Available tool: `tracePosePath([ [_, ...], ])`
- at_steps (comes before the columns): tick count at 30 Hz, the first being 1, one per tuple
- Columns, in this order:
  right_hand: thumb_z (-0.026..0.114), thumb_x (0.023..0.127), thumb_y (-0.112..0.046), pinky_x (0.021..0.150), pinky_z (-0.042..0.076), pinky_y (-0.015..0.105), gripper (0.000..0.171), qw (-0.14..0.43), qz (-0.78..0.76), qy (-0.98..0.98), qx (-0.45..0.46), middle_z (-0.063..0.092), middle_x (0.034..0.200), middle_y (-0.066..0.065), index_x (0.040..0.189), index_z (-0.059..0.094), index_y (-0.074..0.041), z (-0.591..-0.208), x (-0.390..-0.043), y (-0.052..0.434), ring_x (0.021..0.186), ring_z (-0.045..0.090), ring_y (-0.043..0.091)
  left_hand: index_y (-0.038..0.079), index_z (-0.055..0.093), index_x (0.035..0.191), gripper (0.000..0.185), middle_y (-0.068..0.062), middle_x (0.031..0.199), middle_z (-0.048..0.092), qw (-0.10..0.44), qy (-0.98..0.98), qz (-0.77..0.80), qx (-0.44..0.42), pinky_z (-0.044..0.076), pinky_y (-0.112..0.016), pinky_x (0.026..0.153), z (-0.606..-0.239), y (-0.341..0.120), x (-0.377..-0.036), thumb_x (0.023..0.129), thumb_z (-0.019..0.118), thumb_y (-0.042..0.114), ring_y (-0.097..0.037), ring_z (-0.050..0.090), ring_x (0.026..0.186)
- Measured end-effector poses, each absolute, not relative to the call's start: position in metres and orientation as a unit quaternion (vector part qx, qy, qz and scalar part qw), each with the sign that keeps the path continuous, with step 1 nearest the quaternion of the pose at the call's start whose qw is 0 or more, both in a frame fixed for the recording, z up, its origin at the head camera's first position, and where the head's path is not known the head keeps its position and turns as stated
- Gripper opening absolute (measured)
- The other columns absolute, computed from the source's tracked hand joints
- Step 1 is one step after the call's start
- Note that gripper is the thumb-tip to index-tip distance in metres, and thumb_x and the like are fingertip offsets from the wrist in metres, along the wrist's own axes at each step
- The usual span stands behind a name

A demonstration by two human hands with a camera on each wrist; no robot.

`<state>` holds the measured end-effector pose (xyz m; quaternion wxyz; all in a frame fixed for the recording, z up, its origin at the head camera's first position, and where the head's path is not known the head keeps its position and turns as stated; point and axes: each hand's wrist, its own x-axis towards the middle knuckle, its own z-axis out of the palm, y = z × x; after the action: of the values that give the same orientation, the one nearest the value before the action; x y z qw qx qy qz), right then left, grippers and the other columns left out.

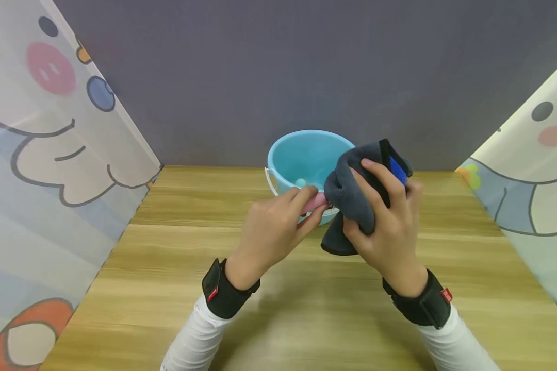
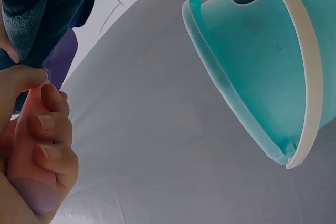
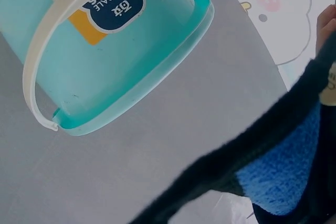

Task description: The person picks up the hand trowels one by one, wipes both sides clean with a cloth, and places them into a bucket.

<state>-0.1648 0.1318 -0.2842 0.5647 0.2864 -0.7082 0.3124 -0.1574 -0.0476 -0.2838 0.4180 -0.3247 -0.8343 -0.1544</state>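
My left hand (image 1: 278, 221) grips a smooth pink handle (image 1: 314, 202) between thumb and fingers. In the left wrist view its rounded butt end looks mauve, and the fingers curl round it. My right hand (image 1: 390, 221) holds a bunched dark grey cloth (image 1: 353, 206) with a blue reverse side (image 3: 283, 166). The cloth wraps over the far end of the pink-handled thing, so what kind of thing it is I cannot tell. A flat purple piece (image 2: 64, 56) shows behind the cloth. Both hands are raised in front of a light blue bucket (image 1: 306, 136).
The bucket stands on the wood-grain table (image 1: 167, 288) near the dark grey back wall (image 1: 306, 62), its white bail handle (image 1: 271, 181) hanging down. A small pale green object (image 1: 300, 182) shows inside it. Cartoon-printed panels (image 1: 74, 154) flank the table on both sides.
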Motion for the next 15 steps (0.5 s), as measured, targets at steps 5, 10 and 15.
tracePosePath([
  [5, 0.05, 0.086, -0.04, 0.075, 0.022, 0.055, 0.045, 0.562, 0.319, -0.708, 0.284, 0.058, 0.122, 0.014, 0.111, 0.066, -0.006, -0.282, -0.1662, 0.1311, 0.097, 0.043, 0.045, 0.01, 0.064, 0.099, 0.024, 0.004, 0.071, 0.057, 0.424, -0.836, -0.152, -0.314, 0.036, -0.021, 0.042, -0.2819, -0.0479, -0.1577, 0.093, 0.057, 0.032, -0.006, 0.049, 0.051],
  [10, 0.051, 0.085, -0.039, 0.075, 0.022, 0.055, 0.045, 0.559, 0.329, -0.707, 0.28, 0.058, 0.122, 0.013, 0.11, 0.067, -0.005, -0.2813, -0.1656, 0.1317, 0.097, 0.043, 0.045, 0.01, 0.064, 0.099, 0.024, 0.004, 0.07, 0.057, 0.423, -0.836, -0.154, -0.313, 0.037, -0.021, 0.042, -0.2824, -0.048, -0.1574, 0.092, 0.057, 0.032, -0.006, 0.048, 0.051],
  [15, 0.052, 0.082, -0.038, 0.075, 0.023, 0.055, 0.045, 0.566, 0.325, -0.706, 0.277, 0.059, 0.123, 0.012, 0.11, 0.068, -0.007, -0.2843, -0.1677, 0.1342, 0.099, 0.045, 0.044, 0.011, 0.064, 0.099, 0.023, 0.005, 0.071, 0.058, 0.425, -0.835, -0.156, -0.314, 0.037, -0.021, 0.042, -0.2828, -0.0479, -0.1575, 0.092, 0.057, 0.032, -0.005, 0.048, 0.051],
])
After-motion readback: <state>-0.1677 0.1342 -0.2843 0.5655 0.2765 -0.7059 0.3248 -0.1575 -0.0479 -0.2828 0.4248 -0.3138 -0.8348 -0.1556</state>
